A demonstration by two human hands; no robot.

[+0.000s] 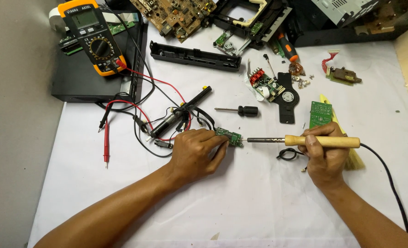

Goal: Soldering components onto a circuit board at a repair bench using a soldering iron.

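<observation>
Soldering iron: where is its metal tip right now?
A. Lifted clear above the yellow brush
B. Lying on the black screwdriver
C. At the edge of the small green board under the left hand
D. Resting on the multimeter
C: the right hand holds the soldering iron level, its tip meeting the small green board pinned by the left hand.

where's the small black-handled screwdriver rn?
Head view, centre of the white sheet: the black-handled screwdriver lies flat, just above the small green circuit board pinched in the left hand, left of the black disc part.
</observation>
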